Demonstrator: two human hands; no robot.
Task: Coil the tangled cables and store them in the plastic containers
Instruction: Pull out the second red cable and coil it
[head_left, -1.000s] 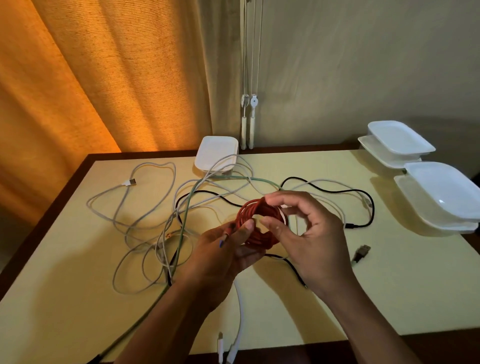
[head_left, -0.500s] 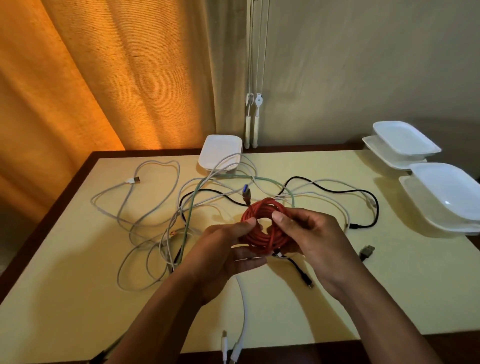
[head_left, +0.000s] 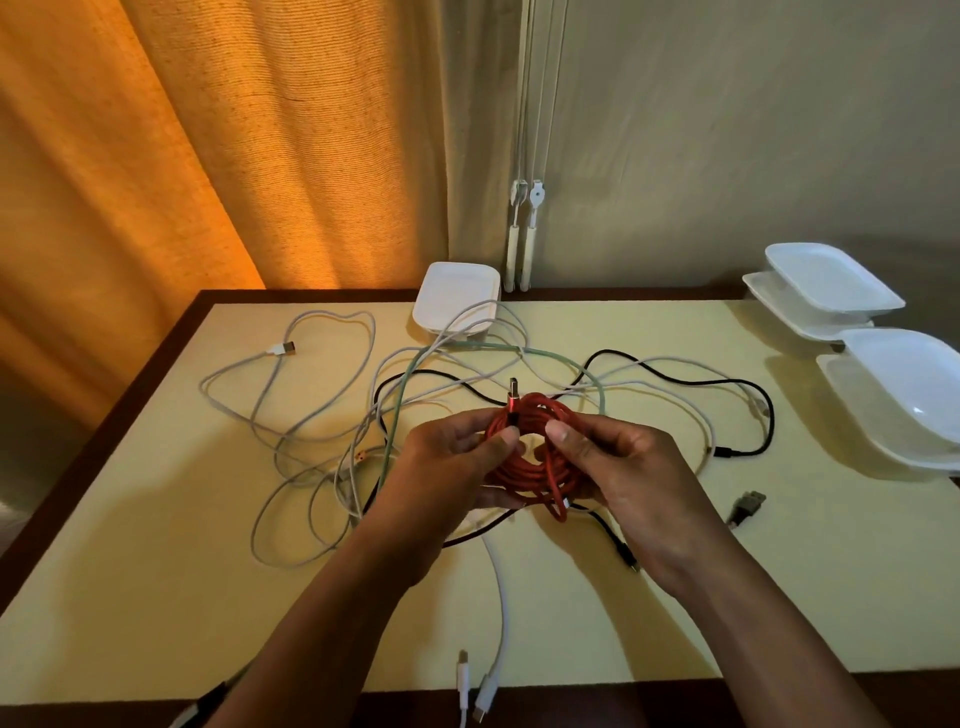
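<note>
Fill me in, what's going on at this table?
A person is coiling cables by hand. Both hands hold a red cable coil just above the table: the left hand grips its left side, and the right hand pinches its right side. The coil's USB plug sticks up at the top. The other cables lie tangled on the table. The plastic containers sit at the right edge, and the coil is not yet in one.
</note>
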